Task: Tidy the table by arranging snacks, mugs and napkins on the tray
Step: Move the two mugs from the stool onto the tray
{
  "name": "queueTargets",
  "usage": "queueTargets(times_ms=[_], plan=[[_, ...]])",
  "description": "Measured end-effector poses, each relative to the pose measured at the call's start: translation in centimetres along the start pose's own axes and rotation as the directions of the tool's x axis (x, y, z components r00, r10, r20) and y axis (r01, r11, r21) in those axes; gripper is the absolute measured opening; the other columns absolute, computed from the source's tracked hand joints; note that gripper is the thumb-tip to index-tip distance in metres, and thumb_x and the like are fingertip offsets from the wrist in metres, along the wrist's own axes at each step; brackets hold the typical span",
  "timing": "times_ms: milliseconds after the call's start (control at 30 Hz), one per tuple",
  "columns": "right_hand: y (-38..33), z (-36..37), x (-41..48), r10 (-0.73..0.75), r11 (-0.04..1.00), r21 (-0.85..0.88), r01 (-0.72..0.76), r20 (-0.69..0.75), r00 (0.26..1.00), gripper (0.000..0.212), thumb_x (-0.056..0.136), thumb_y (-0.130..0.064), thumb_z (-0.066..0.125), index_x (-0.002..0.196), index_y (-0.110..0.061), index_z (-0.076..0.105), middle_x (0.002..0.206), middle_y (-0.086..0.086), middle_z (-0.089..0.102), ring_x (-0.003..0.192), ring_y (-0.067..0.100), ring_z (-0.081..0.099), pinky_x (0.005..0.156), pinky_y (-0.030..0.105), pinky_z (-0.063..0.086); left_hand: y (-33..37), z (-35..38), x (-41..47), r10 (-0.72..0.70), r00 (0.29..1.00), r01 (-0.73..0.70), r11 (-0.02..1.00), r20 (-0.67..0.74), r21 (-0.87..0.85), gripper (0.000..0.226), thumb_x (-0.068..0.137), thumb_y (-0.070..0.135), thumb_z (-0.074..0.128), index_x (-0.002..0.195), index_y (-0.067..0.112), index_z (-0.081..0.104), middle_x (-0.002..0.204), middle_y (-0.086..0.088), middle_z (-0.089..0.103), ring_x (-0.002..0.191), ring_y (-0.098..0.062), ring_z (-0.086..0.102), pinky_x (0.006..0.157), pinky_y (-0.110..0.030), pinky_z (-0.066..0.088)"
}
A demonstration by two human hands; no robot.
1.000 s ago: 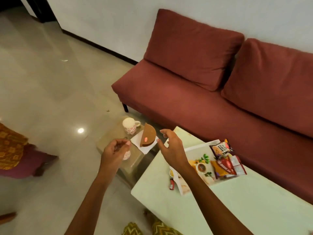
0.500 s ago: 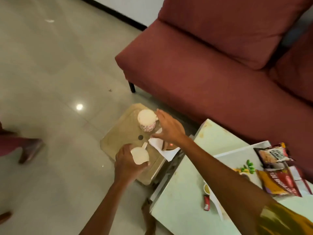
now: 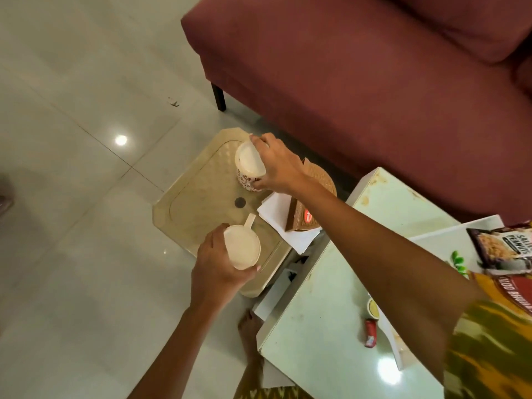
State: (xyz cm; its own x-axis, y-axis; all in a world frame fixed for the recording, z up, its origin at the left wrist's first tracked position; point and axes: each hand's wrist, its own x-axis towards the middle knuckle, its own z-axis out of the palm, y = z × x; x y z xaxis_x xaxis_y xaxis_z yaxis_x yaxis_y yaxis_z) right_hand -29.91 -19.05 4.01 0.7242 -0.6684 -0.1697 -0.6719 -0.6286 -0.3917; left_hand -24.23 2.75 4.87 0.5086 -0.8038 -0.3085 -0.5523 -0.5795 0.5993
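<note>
A beige tray (image 3: 201, 194) sits low beside the white table. My left hand (image 3: 214, 272) grips a white mug (image 3: 242, 244) at the tray's near end, its handle pointing away from me. My right hand (image 3: 276, 165) holds a second mug (image 3: 248, 168), white with a red flower pattern, tilted at the tray's far end. White napkins (image 3: 283, 223) lie at the tray's right edge with a brown snack packet (image 3: 302, 217) on top, partly hidden by my right arm.
The white table (image 3: 331, 312) at the right carries snack packets (image 3: 506, 251), a small red sachet (image 3: 370, 332) and a printed white board. A maroon sofa (image 3: 359, 67) stands behind. Shiny floor tiles spread to the left. My foot (image 3: 249, 326) shows below the table edge.
My right hand moved from the napkins to the patterned mug and took hold of it, tilting it. My left hand keeps its mug. The view has come closer over the tray.
</note>
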Motion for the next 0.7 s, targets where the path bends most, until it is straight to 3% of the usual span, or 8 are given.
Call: queueTargets(times_ms=[367,500,700], plan=[[-2.2,-4.6,-2.8,0.028,0.986,0.166,-0.010,-0.102,0.994,0.091,0.058,-0.031,0.085,0.133,-0.011,0.036,0.131,0.009,0.043,0.117,0.026,0.045,0.090,0.042,0.049,1.8,-3.6,-0.8,-0.016,0.997,0.020,0.998,-0.070,0.057,0.093,0.047,0.041,0.085,0.127,0.016,0.044,0.121,-0.009,0.058,0.106,-0.030,0.056,0.073,-0.045,0.057],[-2.9,-9.1,-7.2,0.052,0.976,0.216,-0.016,-0.160,0.986,0.091,0.058,-0.030,0.084,0.134,-0.011,0.037,0.131,0.008,0.043,0.116,0.027,0.047,0.087,0.047,0.051,4.3,-6.5,-1.7,0.027,0.994,-0.021,0.999,-0.109,0.049,0.089,0.046,0.041,0.085,0.123,0.019,0.046,0.114,-0.007,0.060,0.099,-0.029,0.058,0.069,-0.043,0.056],[-1.9,-14.7,-16.8,0.161,0.967,0.230,-0.108,-0.224,0.961,0.094,0.058,-0.033,0.085,0.135,-0.013,0.036,0.134,0.007,0.042,0.117,0.024,0.046,0.088,0.041,0.051,9.9,-8.8,-4.1,0.139,0.989,-0.136,0.989,-0.052,0.056,0.090,0.047,0.038,0.087,0.124,0.016,0.046,0.116,-0.010,0.059,0.102,-0.029,0.058,0.073,-0.044,0.056]])
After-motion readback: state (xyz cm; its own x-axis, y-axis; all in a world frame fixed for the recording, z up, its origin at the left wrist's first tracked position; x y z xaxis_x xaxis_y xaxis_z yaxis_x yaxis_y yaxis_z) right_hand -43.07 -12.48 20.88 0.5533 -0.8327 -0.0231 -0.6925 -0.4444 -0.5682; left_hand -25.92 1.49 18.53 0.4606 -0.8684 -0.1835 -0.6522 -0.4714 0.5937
